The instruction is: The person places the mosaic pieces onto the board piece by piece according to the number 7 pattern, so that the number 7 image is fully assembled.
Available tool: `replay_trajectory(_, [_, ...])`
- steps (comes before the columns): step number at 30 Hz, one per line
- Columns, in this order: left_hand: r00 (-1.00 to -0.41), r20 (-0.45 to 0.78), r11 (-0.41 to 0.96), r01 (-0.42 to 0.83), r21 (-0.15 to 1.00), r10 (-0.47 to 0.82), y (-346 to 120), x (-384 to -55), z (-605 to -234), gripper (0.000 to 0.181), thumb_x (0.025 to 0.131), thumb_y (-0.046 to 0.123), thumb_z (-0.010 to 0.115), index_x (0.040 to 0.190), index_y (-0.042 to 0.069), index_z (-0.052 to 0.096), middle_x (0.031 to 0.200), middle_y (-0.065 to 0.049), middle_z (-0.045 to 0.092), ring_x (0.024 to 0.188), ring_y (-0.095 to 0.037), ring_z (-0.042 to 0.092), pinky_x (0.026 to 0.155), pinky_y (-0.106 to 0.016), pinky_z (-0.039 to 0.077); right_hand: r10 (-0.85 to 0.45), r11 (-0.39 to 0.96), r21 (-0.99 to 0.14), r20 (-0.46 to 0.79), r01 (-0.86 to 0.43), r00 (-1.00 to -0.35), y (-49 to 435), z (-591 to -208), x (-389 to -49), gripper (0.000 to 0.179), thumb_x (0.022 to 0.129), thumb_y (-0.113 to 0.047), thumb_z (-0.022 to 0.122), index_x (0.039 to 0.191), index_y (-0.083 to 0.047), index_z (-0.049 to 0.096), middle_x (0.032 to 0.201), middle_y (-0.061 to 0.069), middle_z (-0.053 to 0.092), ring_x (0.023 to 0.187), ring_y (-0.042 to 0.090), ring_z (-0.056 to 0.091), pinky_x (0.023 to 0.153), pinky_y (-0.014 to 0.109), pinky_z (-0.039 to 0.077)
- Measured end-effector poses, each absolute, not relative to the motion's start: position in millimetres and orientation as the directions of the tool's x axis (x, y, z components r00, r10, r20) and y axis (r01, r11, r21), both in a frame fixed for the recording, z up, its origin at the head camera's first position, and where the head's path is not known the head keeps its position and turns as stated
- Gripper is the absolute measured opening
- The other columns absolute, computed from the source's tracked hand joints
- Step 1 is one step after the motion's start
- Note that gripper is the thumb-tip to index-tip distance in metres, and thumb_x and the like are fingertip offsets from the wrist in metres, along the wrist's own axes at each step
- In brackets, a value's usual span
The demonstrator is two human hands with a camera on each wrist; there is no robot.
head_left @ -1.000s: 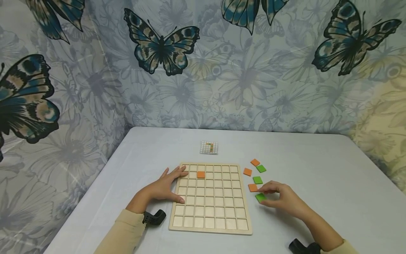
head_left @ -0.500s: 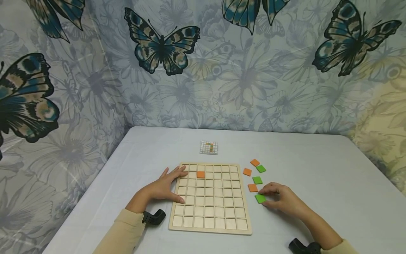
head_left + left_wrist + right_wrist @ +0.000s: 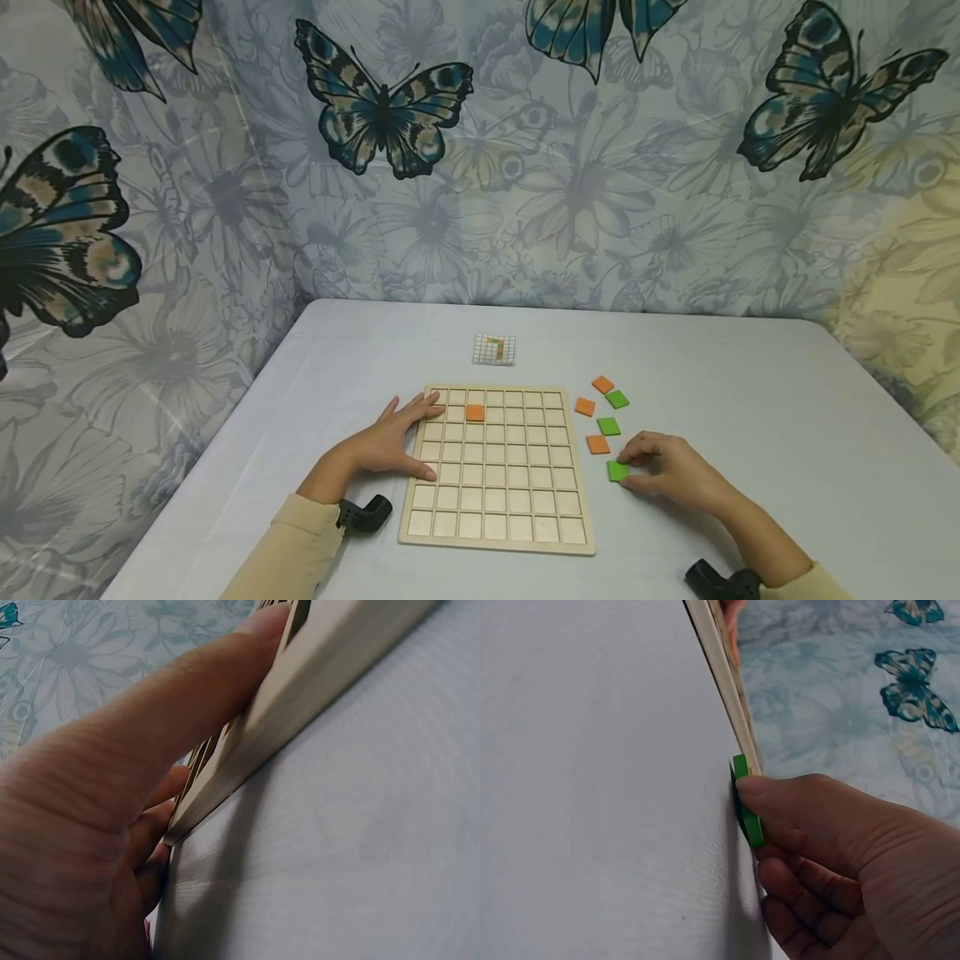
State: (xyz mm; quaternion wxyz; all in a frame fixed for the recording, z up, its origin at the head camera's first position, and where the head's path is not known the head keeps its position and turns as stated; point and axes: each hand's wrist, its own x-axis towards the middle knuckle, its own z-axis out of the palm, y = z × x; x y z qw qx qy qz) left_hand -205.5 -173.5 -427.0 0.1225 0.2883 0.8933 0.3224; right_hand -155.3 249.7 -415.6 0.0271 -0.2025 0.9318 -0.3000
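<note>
My right hand (image 3: 678, 471) pinches a square green tile (image 3: 617, 471) between thumb and fingers, right of the board. In the right wrist view the thumb lies against the edge of this green tile (image 3: 748, 802), low over the white cloth. My left hand (image 3: 386, 442) rests with spread fingers on the left edge of a wooden grid board (image 3: 497, 547); the left wrist view shows the thumb (image 3: 195, 682) over the board's rim. One orange tile (image 3: 475, 412) sits in a cell of the second row from the far edge.
Beside the board's right edge lie loose tiles, among them an orange tile (image 3: 597, 444), a green tile (image 3: 609, 426) and another orange tile (image 3: 585, 407). Beyond the board is a small card (image 3: 494, 349) printed with a coloured grid. A butterfly-patterned cloth (image 3: 480, 208) hangs behind the table.
The green tile in my right hand has turned squarer to the board and shifted slightly toward me, away from the neighbouring orange tile. My left hand and the board look unchanged.
</note>
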Motion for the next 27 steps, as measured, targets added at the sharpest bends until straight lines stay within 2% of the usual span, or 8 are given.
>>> replay_trajectory(21, [-0.804,-0.028,0.63,0.444,0.637,0.594,-173.5,-206.1,-429.4,0.094,0.064,0.046,0.082,0.141,0.015,0.039,0.156,-0.007,0.02,0.145,-0.03,0.01,0.117,-0.053,-0.007,-0.414,0.728,-0.55,0.121,-0.408,-0.902,232.8,-400.2,-162.2,0.022,0.07,-0.013,0.079,0.088,-0.014,0.068,0.088,-0.007,0.063,0.08,0.002,0.054,0.07,0.021,0.051])
replay_trajectory(27, [-0.805,-0.027,0.634,0.445,0.633,0.592,-174.4,-206.3,-429.9,0.094,0.064,0.046,0.082,0.141,0.015,0.039,0.156,-0.006,0.019,0.145,-0.03,0.01,0.117,-0.053,-0.007,-0.446,0.683,-0.578,0.154,-0.446,-0.882,224.1,-398.3,-170.1,0.021,0.071,-0.012,0.079,0.089,-0.013,0.069,0.085,-0.007,0.064,0.078,0.007,0.056,0.069,0.024,0.051])
